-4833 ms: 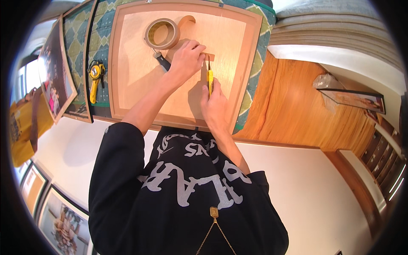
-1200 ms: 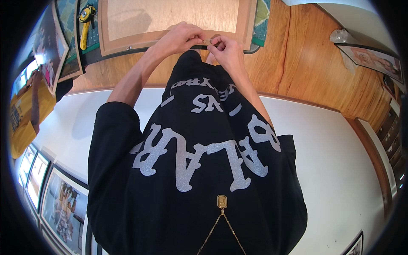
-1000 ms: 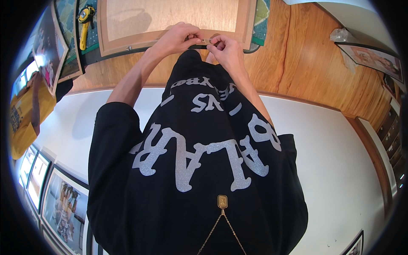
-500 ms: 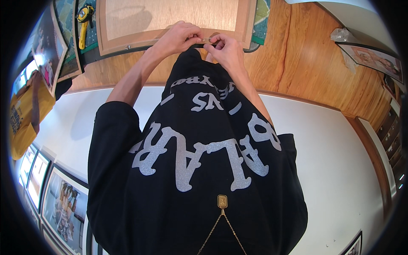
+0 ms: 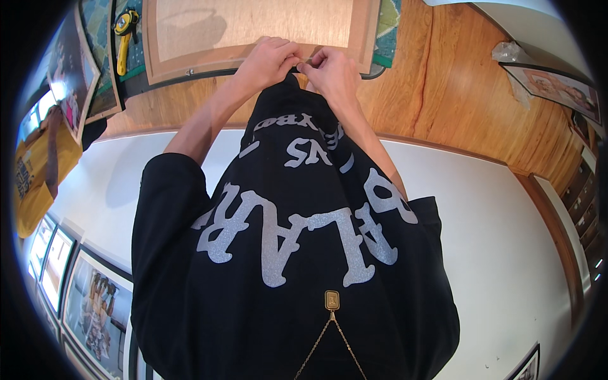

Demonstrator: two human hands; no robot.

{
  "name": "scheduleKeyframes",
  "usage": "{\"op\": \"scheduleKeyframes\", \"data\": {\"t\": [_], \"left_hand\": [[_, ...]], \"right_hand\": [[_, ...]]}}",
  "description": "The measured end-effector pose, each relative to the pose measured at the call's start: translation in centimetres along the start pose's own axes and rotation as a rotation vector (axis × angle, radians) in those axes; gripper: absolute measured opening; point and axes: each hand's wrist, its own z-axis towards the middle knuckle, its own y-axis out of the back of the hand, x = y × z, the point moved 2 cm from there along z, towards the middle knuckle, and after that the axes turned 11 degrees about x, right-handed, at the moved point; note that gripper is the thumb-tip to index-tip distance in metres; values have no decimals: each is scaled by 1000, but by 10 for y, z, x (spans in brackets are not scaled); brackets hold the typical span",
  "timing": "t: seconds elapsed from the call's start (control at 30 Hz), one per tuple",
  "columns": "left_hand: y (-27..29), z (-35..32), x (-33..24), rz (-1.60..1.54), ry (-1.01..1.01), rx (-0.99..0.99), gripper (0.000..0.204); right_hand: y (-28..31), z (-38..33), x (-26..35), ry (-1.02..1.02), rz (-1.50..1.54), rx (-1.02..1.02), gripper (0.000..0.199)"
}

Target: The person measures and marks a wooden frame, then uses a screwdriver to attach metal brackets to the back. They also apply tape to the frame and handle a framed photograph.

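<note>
A wooden picture frame [image 5: 190, 60] lies back side up on the wooden table, with a pale brown backing board [image 5: 253, 22] inside it. My left hand [image 5: 269, 60] and my right hand [image 5: 332, 69] meet at the frame's near rim, fingers curled and fingertips pinched together where they touch. What sits between the fingertips is too small to tell. My black printed T-shirt [image 5: 297, 240] fills the lower middle and hides the table edge below my hands.
A yellow hand tool [image 5: 125, 25] lies left of the frame on a patterned mat [image 5: 95, 19]. Framed pictures [image 5: 69, 69] lean at the far left, and others [image 5: 557, 85] at the right. More frames [image 5: 88, 304] lie on the white floor.
Since the oldest frame my hands came from the board's middle to its near rim, and the yellow cutter has left my right hand. Over the last second they have barely moved.
</note>
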Motion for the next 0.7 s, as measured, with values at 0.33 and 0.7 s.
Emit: {"op": "scheduleKeyframes", "data": {"t": [0.33, 0.7], "left_hand": [[-4, -9, -13, 136, 176, -317, 35], [-18, -24, -15, 275, 112, -452, 8]], "right_hand": [[-2, 5, -3, -3, -5, 7, 27], [-6, 7, -17, 103, 117, 18, 26]]}}
